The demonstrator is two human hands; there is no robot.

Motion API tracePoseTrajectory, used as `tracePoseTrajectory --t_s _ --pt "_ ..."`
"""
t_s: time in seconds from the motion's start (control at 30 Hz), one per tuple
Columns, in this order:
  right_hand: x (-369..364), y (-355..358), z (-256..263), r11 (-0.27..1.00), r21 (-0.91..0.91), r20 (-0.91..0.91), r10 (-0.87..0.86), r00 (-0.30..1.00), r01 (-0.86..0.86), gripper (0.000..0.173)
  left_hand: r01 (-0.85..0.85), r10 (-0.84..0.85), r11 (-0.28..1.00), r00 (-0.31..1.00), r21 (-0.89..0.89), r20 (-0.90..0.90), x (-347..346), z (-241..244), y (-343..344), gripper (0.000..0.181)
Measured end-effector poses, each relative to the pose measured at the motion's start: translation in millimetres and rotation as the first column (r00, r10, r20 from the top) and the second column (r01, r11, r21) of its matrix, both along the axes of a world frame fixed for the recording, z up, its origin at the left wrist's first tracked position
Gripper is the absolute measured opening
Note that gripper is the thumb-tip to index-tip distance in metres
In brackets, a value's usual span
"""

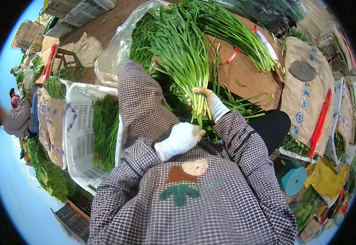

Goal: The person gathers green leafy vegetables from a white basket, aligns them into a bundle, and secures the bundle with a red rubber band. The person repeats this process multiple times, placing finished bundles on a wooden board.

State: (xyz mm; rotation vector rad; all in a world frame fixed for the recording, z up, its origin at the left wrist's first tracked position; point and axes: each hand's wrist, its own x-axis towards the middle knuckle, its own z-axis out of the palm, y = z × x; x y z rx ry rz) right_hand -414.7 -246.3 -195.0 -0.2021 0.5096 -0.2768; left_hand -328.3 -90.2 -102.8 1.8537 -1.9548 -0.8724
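Note:
A bunch of long green Chinese chives (178,61) fans away from me, its pale stem ends towards my body. My right hand (210,102), in a white glove with stained fingertips, grips the bunch near those ends. Just below it, my left hand (182,139), gloved too, has its fingers closed at the tips of a few stems; whether it pinches them is hard to see. Beyond, a second bunch of chives (242,39) lies on a brown board (242,82) beside red-ended ties (233,56). Loose stems lie under and right of my right hand.
To the left stands a white plastic crate (81,122) holding tied greens (106,131). A clear plastic bag (113,58) is at upper left. Rightward are a sackcloth (308,101) with red ties (320,124) and a blue roll (294,181). Other people (20,119) are at far left.

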Motion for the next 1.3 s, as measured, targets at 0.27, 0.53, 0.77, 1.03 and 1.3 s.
tracePoseTrajectory --t_s 0.27,0.53,0.77,1.03,1.3 --pt "-4 -8 9 0.987 -0.157 -0.184 -0.009 0.983 -0.020 0.024 0.346 -0.333 0.937 0.925 -0.043 0.184 3 35 27 0.024" --pt "-10 -17 6 0.990 -0.141 -0.180 -0.028 0.983 0.002 0.014 0.153 -0.163 0.986 0.966 -0.062 -0.203 33 123 16 0.023" --pt "-19 -44 53 0.954 -0.299 -0.111 -0.048 0.993 0.013 0.023 0.271 -0.504 0.784 0.803 0.558 0.318 41 16 -2 0.034" --pt "-26 -43 71 0.919 -0.395 -0.280 -0.113 0.953 -0.007 0.024 0.091 0.033 0.901 0.960 0.424 -0.277 14 54 -61 0.050" --pt "-13 -10 53 0.921 -0.330 -0.367 0.078 0.927 -0.208 0.041 -0.166 0.510 0.812 0.668 0.559 -0.542 25 -29 -47 0.031"
